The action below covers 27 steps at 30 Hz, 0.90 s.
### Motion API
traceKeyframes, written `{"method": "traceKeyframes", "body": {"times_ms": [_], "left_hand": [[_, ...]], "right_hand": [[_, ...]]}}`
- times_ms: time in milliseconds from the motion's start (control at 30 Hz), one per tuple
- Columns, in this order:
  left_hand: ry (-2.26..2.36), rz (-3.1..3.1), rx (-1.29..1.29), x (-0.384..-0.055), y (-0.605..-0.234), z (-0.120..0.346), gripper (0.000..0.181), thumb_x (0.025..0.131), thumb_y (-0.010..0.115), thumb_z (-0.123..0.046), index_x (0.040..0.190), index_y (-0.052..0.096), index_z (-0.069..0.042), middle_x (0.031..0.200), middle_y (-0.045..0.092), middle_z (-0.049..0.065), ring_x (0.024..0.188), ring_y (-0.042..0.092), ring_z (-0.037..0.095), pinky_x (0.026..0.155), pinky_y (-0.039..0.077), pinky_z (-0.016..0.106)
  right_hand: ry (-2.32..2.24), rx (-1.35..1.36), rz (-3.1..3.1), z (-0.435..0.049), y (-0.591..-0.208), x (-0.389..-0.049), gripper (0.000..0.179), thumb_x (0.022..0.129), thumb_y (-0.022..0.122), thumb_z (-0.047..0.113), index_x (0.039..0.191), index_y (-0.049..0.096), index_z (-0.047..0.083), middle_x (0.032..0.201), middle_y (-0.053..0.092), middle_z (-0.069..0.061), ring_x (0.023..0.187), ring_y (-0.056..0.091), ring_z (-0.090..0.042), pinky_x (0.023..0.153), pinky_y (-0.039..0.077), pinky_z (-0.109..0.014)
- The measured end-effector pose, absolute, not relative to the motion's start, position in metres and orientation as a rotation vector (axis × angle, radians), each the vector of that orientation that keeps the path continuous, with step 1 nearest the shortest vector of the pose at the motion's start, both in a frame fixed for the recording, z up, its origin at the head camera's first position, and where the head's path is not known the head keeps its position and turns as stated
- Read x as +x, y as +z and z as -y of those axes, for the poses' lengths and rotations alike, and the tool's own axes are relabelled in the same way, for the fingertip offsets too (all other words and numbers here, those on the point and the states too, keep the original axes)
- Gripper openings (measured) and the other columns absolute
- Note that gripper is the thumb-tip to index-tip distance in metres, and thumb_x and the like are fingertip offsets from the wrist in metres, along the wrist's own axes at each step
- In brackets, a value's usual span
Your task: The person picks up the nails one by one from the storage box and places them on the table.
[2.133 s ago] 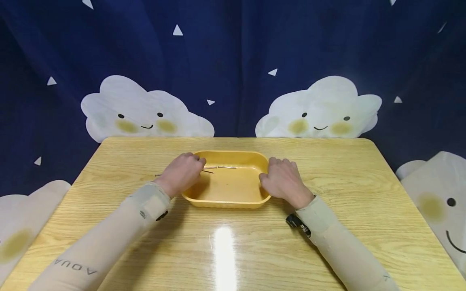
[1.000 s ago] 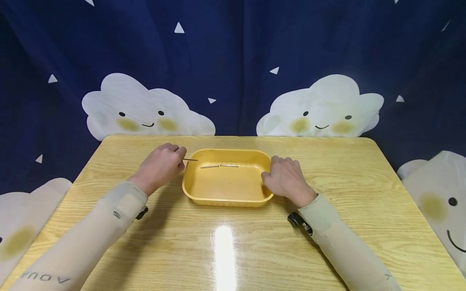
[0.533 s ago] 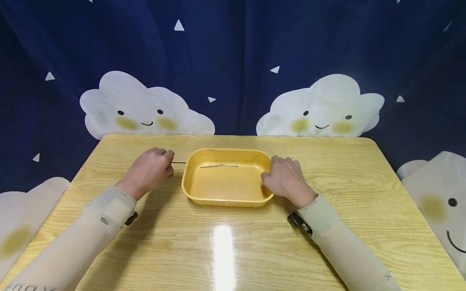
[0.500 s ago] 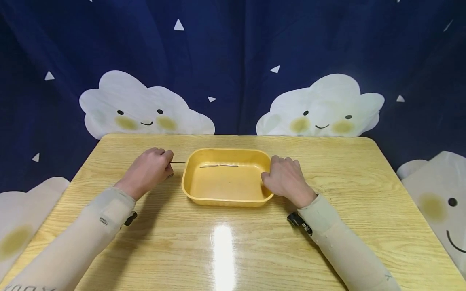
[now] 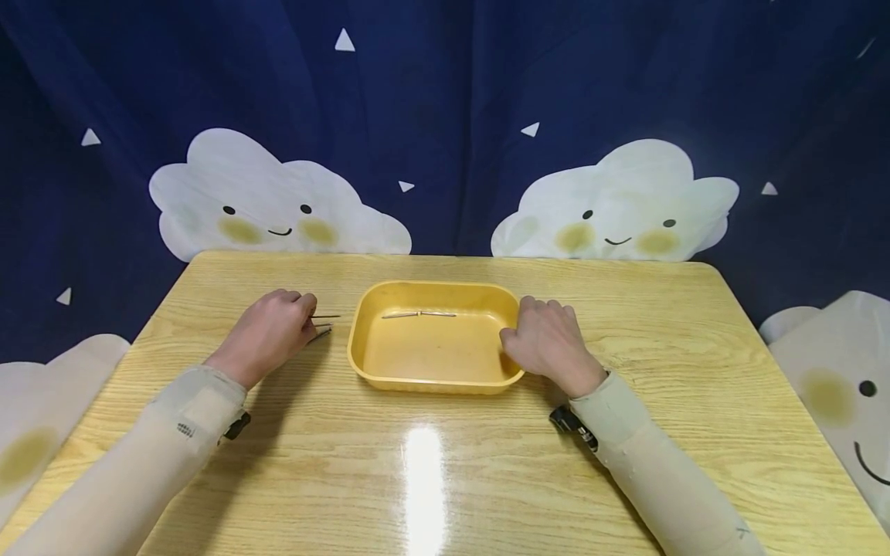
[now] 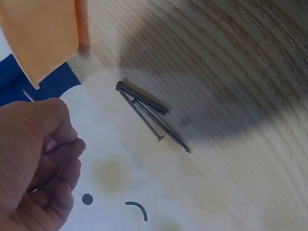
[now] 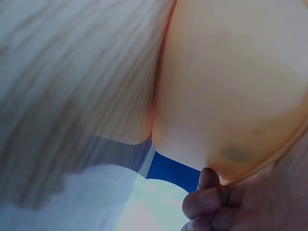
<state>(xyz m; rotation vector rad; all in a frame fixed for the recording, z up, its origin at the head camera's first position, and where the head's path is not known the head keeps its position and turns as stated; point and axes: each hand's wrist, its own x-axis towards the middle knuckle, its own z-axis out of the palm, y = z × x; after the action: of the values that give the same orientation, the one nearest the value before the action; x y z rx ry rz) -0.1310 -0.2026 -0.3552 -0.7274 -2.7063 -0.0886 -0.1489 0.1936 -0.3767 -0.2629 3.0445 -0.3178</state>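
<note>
My left hand (image 5: pixel 267 336) pinches a nail (image 5: pixel 325 316) between thumb and fingers, left of a yellow plastic tray (image 5: pixel 431 384). In the left wrist view the tip of that nail (image 6: pixel 29 95) sticks out past the thumb. Several loose nails (image 6: pixel 161 126) lie close together on the table below this hand; in the head view it partly hides them. My right hand (image 5: pixel 552 344) grips the right rim of the tray, thumb inside. Two nails (image 5: pixel 436 313) lie end to end inside the tray near its far wall.
A wooden table (image 5: pixel 487 463) carries the tray and the nails. Behind it hangs a dark blue curtain (image 5: pixel 445 116) with white clouds. Beyond the table's far edge the curtain stands close.
My left hand has moved left, from over the tray to beside it, carrying a nail out. Loose nails now show by its fingers. My right hand has stayed on the rim.
</note>
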Motion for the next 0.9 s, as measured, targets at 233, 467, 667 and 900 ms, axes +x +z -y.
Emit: {"method": "traceKeyframes", "body": {"times_ms": [233, 467, 667, 900], "left_hand": [[-0.089, 2.753, -0.740, -0.132, -0.361, 0.206, 0.020, 0.079, 0.072, 0.004, 0.074, 0.055, -0.006, 0.065, 0.057, 0.007, 0.061, 0.055, 0.025, 0.059, 0.051, 0.041], [-0.080, 2.843, -0.723, -0.130, -0.367, 0.207, 0.020, 0.083, 0.079, -0.002, 0.078, 0.060, -0.003, 0.070, 0.064, 0.011, 0.066, 0.063, 0.029, 0.063, 0.057, 0.046], [-0.084, 2.892, -0.679, -0.130, -0.374, 0.208, 0.019, 0.084, 0.079, -0.004, 0.077, 0.061, -0.002, 0.069, 0.065, 0.011, 0.064, 0.063, 0.029, 0.061, 0.056, 0.046], [-0.103, 2.957, -0.630, -0.129, -0.380, 0.209, 0.019, 0.086, 0.080, -0.009, 0.078, 0.064, -0.001, 0.069, 0.066, 0.011, 0.062, 0.065, 0.028, 0.060, 0.057, 0.046]], "right_hand": [[-0.308, -0.261, -3.042, -0.194, -0.377, -0.149, 0.030, 0.093, 0.050, 0.033, 0.091, 0.054, 0.004, 0.081, 0.056, -0.012, 0.077, 0.052, -0.033, 0.071, 0.037, -0.041], [-0.311, -0.267, -3.050, -0.193, -0.377, -0.149, 0.030, 0.093, 0.050, 0.033, 0.091, 0.054, 0.004, 0.081, 0.056, -0.013, 0.077, 0.052, -0.033, 0.070, 0.037, -0.041], [-0.317, -0.268, -3.053, -0.193, -0.377, -0.149, 0.030, 0.092, 0.051, 0.033, 0.090, 0.054, 0.004, 0.081, 0.057, -0.013, 0.077, 0.053, -0.033, 0.071, 0.037, -0.041], [-0.312, -0.279, -3.063, -0.193, -0.377, -0.149, 0.030, 0.093, 0.051, 0.033, 0.090, 0.054, 0.004, 0.080, 0.057, -0.013, 0.076, 0.053, -0.033, 0.071, 0.038, -0.042]]}}
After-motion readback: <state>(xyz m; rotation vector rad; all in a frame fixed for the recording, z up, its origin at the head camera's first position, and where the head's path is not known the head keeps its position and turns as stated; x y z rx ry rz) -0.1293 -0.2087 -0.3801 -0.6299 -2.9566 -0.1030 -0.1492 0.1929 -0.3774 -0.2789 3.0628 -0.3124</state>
